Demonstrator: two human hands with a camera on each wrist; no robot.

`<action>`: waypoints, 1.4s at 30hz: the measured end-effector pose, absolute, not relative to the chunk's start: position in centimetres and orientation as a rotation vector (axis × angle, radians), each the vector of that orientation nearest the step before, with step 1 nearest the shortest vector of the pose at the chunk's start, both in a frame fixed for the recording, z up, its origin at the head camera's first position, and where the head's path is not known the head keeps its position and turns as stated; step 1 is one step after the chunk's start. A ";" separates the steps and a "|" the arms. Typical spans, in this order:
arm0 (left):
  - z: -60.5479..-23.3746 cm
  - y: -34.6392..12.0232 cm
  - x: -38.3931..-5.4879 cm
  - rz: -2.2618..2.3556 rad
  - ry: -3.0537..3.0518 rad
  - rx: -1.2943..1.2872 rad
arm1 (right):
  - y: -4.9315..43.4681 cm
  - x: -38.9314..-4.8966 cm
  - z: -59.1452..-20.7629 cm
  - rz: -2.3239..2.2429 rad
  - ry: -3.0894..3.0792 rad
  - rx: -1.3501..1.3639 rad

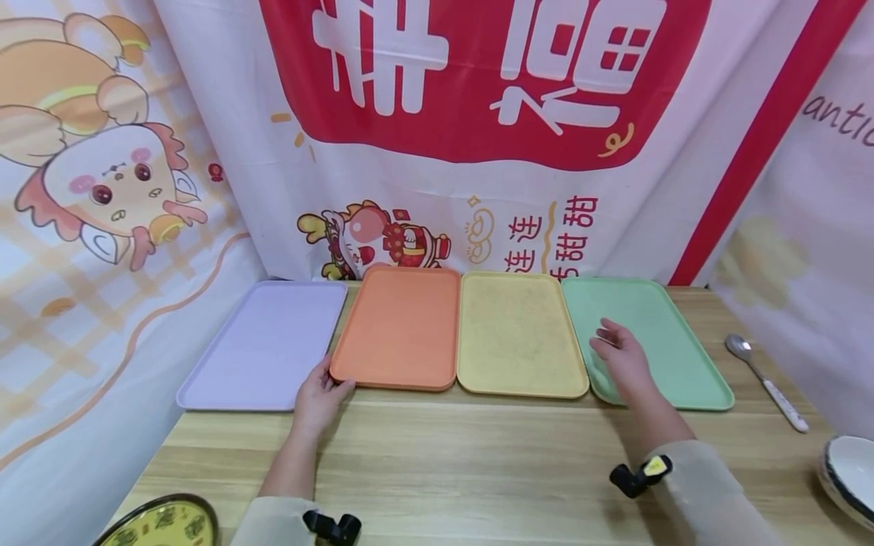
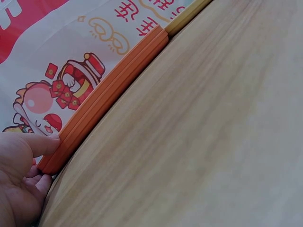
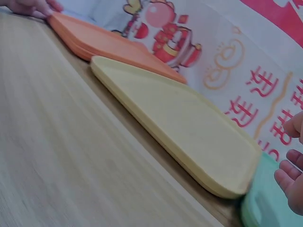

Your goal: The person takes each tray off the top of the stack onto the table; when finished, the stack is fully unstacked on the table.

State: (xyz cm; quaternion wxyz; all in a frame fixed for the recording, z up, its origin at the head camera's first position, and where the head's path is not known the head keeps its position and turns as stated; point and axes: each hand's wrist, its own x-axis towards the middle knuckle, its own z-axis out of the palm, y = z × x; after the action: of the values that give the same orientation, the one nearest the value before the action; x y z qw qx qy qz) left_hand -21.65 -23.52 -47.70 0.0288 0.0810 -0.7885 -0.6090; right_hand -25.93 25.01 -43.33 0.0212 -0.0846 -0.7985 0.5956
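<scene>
Printed white cloth [image 1: 212, 98] hung behind a pale wood-grain desk [image 1: 464, 470], where four rectangular, plastic-looking trays lay in a row along the back: a lilac tray [image 1: 266, 341], an orange tray [image 1: 406, 326], a yellow tray [image 1: 522, 334] and a mint-green tray [image 1: 672, 341]. A white bowl with a dark rim [image 1: 860, 470] was cut off at the right edge, and a round yellow dish with a dark rim [image 1: 160, 523] showed its patterned surface at lower left. Near the green tray lay a metal spoon with a pale handle [image 1: 761, 375]. Of the two hands, the left hand [image 1: 319, 396] pinched the orange tray's near-left corner, beside the lilac one; the right hand [image 1: 623, 360] hung over the green tray, fingers loosely bent and apart from the thumb. Only the left wrist view showed the layered ridges along the orange side, though whether they meant one tray or a stack could not be told; the right wrist view gave the yellow tray's thick near edge. On the cloth, a red panel [image 1: 478, 148] bore large white characters, one readable as 福; smaller red ones repeated 连 and 甜, and "antic" ran off at right.
</scene>
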 end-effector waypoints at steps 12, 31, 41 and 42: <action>-47.7 -23.5 -21.6 -1.849 -2.446 0.248 | 18.2 -26.5 -44.2 1.972 -2.483 -0.147; -48.0 -23.6 -21.9 -1.859 -2.434 0.240 | 9.1 -26.3 -45.5 1.862 -2.556 0.047; -48.2 -23.7 -21.9 -1.874 -2.423 0.235 | 6.7 -26.4 -46.2 1.765 -2.676 0.166; -48.1 -23.7 -21.9 -1.872 -2.425 0.235 | 6.6 -26.4 -46.3 1.753 -2.688 0.176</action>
State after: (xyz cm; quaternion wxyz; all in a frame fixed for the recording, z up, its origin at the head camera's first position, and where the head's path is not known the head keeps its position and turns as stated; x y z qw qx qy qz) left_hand -21.87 -23.67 -48.14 0.0345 0.0764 -0.7888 -0.6089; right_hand -26.38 6.56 -46.26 -0.0363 0.0546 -0.8358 0.5451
